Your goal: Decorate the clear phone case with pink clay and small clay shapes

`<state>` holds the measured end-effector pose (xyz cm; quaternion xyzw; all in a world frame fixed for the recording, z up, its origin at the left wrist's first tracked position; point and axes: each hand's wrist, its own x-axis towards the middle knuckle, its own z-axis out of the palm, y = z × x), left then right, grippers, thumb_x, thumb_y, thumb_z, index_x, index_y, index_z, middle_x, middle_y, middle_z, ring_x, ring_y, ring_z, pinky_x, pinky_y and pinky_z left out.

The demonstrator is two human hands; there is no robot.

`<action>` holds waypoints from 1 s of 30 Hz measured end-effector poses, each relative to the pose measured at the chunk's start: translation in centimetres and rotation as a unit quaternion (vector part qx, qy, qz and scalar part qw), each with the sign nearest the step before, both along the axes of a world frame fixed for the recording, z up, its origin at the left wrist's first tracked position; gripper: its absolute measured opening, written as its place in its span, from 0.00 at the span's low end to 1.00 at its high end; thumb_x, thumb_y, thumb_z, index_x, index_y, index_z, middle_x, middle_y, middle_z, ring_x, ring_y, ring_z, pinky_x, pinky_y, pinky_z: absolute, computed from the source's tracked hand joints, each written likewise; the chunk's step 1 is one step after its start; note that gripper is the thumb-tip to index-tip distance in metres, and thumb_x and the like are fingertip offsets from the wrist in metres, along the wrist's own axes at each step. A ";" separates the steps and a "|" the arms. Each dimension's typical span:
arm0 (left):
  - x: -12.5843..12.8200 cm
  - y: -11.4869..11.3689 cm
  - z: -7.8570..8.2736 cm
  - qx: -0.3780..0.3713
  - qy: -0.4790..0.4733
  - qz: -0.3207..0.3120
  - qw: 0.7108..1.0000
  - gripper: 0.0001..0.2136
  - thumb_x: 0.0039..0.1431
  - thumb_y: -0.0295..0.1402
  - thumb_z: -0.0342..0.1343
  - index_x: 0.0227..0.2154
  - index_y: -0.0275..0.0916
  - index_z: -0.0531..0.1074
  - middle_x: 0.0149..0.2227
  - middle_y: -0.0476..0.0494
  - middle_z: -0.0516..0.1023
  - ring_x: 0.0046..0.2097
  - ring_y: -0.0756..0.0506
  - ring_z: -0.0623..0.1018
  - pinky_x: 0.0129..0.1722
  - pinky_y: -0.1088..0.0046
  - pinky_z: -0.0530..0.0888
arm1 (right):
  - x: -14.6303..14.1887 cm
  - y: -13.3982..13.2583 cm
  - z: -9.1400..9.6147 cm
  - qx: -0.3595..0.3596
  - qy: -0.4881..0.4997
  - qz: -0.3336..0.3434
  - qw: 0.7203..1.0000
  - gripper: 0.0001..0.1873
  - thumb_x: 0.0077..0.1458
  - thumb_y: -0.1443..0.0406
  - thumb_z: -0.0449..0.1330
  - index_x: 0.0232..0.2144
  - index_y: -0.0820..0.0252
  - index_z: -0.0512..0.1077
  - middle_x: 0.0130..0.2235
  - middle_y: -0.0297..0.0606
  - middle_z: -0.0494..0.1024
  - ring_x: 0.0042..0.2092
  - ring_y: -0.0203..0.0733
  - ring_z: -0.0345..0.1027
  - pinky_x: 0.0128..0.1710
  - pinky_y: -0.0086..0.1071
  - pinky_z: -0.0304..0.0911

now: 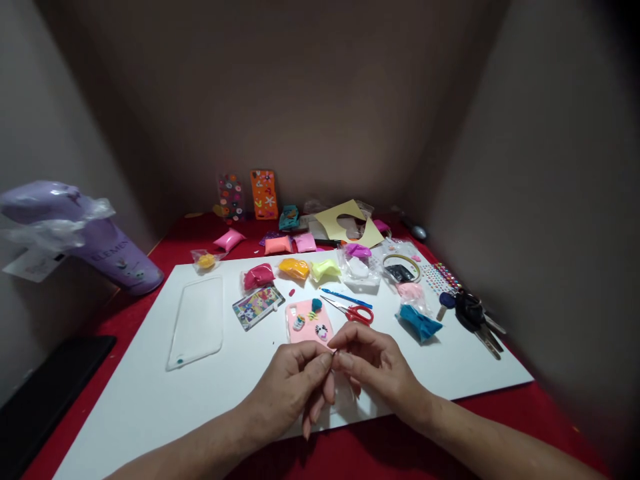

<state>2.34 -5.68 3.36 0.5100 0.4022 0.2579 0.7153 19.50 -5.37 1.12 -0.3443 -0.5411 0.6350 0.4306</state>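
Observation:
My left hand [295,380] and my right hand [373,363] meet over the near middle of a white board [150,393]. Their fingertips pinch together on something tiny that I cannot make out. Just beyond the fingers lies a pink phone case [306,325] with small clay figures stuck on it. Red-handled scissors [353,311] and a blue tool [345,297] lie right behind the case. A clear phone case [196,321] lies to the left.
Small bags of coloured clay [295,268] line the board's far edge. A blue clay bag [419,323] and keys [473,315] lie at right. A purple object in plastic [95,243] stands at left. Two decorated cases [264,193] lean on the back wall.

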 end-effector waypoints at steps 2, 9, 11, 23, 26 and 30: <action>0.0 0.0 -0.1 -0.003 -0.002 0.000 1.000 0.19 0.61 0.46 0.48 0.22 0.35 0.66 0.11 0.54 0.65 0.10 0.56 0.62 0.10 0.85 0.58 | -0.1 0.0 -0.1 0.011 0.003 -0.003 1.000 0.10 0.54 0.61 0.63 0.36 0.61 0.71 0.28 0.30 0.67 0.24 0.28 0.61 0.21 0.22 0.58; 0.0 0.2 -0.1 -0.036 -0.024 -0.009 0.999 0.21 0.62 0.45 0.46 0.20 0.34 0.67 0.11 0.51 0.66 0.10 0.56 0.63 0.10 0.84 0.59 | -0.1 0.1 -0.2 0.047 -0.012 -0.026 0.998 0.08 0.55 0.62 0.62 0.29 0.62 0.70 0.29 0.31 0.68 0.25 0.28 0.61 0.22 0.22 0.58; -0.1 0.2 -0.1 -0.041 -0.032 -0.007 0.999 0.22 0.62 0.45 0.45 0.20 0.34 0.67 0.11 0.50 0.66 0.10 0.55 0.63 0.10 0.84 0.60 | -0.1 0.1 -0.3 0.034 -0.013 -0.023 0.999 0.09 0.55 0.61 0.61 0.30 0.62 0.69 0.28 0.31 0.68 0.23 0.27 0.60 0.21 0.22 0.58; -0.1 0.1 -0.1 -0.035 -0.040 0.033 0.998 0.13 0.58 0.40 0.54 0.25 0.35 0.68 0.19 0.50 0.71 0.13 0.56 0.65 0.10 0.84 0.64 | -0.2 0.1 -0.6 0.023 -0.020 -0.036 0.999 0.10 0.56 0.61 0.61 0.29 0.62 0.69 0.27 0.31 0.69 0.22 0.27 0.60 0.20 0.22 0.58; -0.2 0.1 -0.2 -0.028 -0.046 0.031 0.998 0.14 0.58 0.40 0.54 0.24 0.34 0.67 0.18 0.51 0.70 0.13 0.56 0.65 0.10 0.84 0.64 | -0.2 0.1 -0.6 0.026 -0.019 -0.028 0.999 0.10 0.55 0.60 0.61 0.30 0.62 0.70 0.26 0.31 0.69 0.22 0.27 0.60 0.20 0.22 0.58; -0.2 0.0 -0.2 -0.023 -0.043 0.030 0.998 0.15 0.58 0.41 0.53 0.24 0.34 0.67 0.18 0.51 0.70 0.13 0.56 0.65 0.10 0.84 0.64 | -0.2 0.1 -0.4 0.031 -0.023 -0.032 0.999 0.10 0.54 0.60 0.62 0.31 0.62 0.70 0.26 0.30 0.68 0.21 0.27 0.58 0.20 0.23 0.56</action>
